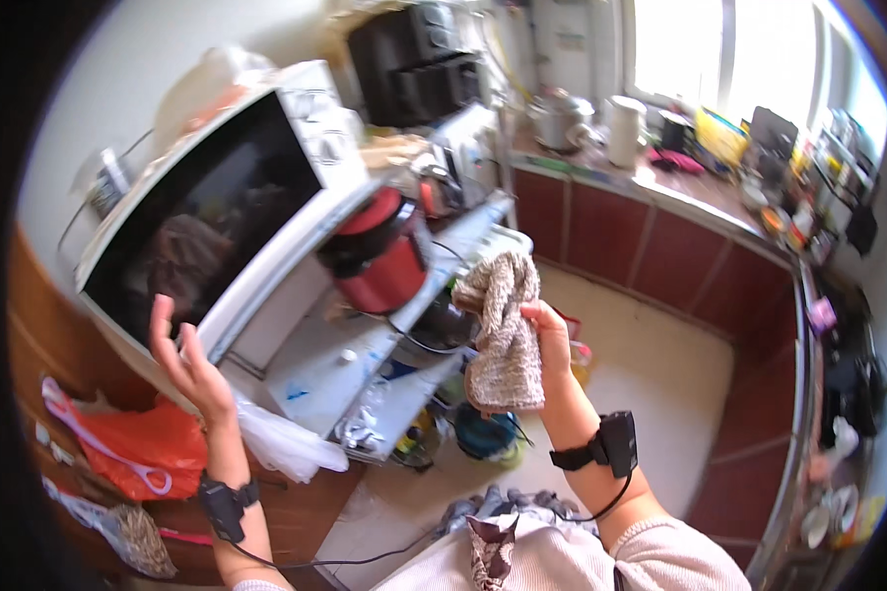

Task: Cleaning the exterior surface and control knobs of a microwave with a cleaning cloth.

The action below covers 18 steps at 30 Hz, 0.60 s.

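Observation:
A brown-and-white fuzzy cleaning cloth (pixel 504 332) hangs bunched from my right hand (pixel 553 341), pinched at its edge by thumb and fingers. My left hand (pixel 192 369) is raised with the fingers apart and nothing in it. It is in front of the lower edge of a microwave oven (pixel 214 221) with a dark glass door. The microwave stands on a metal shelf rack. Below and right of it, a red and black electric cooker (pixel 379 258) sits on a lower shelf (pixel 303 384).
A clear plastic bag (pixel 284 439) and a red plastic bag (pixel 144 447) hang at left. A teal bucket-like container (pixel 488 432) stands on the tiled floor (pixel 650 354). Along the right, a counter over dark red cabinets (pixel 613 229) carries a kettle (pixel 562 118), a white jug (pixel 626 133) and clutter.

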Tool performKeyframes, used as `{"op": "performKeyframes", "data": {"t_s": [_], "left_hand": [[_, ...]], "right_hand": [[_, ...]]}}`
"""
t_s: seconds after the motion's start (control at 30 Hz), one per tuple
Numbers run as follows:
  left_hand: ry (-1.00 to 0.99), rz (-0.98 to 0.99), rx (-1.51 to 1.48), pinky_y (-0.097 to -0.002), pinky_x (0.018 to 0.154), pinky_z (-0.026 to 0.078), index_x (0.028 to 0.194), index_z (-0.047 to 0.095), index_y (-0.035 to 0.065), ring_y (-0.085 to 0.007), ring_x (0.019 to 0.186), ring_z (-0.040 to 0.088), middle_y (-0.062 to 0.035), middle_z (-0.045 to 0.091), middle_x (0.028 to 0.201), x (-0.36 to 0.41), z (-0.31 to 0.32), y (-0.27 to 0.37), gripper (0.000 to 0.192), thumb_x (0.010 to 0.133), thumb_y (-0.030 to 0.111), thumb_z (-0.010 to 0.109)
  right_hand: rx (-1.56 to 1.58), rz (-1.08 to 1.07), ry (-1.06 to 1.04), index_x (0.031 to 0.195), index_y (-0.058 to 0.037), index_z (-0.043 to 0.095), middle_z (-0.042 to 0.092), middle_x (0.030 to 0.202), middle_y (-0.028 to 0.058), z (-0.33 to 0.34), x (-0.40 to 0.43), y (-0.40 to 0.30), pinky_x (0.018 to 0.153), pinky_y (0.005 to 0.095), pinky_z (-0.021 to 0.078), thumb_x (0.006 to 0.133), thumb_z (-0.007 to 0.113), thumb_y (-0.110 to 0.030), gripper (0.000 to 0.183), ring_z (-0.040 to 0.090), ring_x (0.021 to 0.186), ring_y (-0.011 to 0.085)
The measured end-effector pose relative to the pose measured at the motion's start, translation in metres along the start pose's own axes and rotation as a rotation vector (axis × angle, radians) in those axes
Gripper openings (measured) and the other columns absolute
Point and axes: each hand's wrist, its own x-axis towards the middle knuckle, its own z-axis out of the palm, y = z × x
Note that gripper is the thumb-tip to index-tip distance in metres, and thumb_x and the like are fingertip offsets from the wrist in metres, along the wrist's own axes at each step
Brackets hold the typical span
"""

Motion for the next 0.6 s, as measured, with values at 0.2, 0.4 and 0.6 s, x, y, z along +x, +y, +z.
{"op": "performKeyframes", "data": {"t_s": [0.2, 0.4, 0.6], "left_hand": [[-0.734, -0.022, -0.045, -0.0396, 0.100, 0.032, 0.107, 0.060, 0.0053, -0.0285, 0.113, 0.048, -0.0110, 0.056, 0.119, -0.110, 0.082, 0.075, 0.025, 0.084, 0.015, 0.058], [-1.043, -0.133, -0.343, -0.0368, 0.099, 0.035, 0.103, 0.062, 0.0044, -0.0272, 0.111, 0.049, -0.0108, 0.057, 0.117, -0.164, 0.137, 0.156, 0.022, 0.083, 0.012, 0.059], [-1.312, -0.216, -0.712, -0.0341, 0.098, 0.036, 0.104, 0.060, 0.0013, -0.0241, 0.110, 0.051, -0.0113, 0.059, 0.115, -0.213, 0.195, 0.209, 0.020, 0.086, 0.009, 0.056]], "right_hand": [[0.157, -0.099, -0.079, 0.117, 0.0032, 0.050, 0.063, 0.102, 0.0209, -0.055, -0.068, -0.078, 0.079, 0.0484, 0.0547, 0.080, 0.049, -0.009, 0.040, 0.064, 0.090, 0.0339], [0.212, -0.282, -0.070, 0.122, 0.0060, 0.048, 0.059, 0.110, 0.0273, -0.078, -0.151, -0.142, 0.082, 0.0520, 0.0539, 0.079, 0.054, -0.017, 0.049, 0.062, 0.097, 0.0390], [-0.007, -0.660, 0.066, 0.126, -0.0002, 0.048, 0.054, 0.125, 0.0151, -0.093, -0.263, -0.193, 0.105, 0.0523, 0.0343, 0.089, 0.049, -0.033, 0.050, 0.049, 0.119, 0.0321]]}}
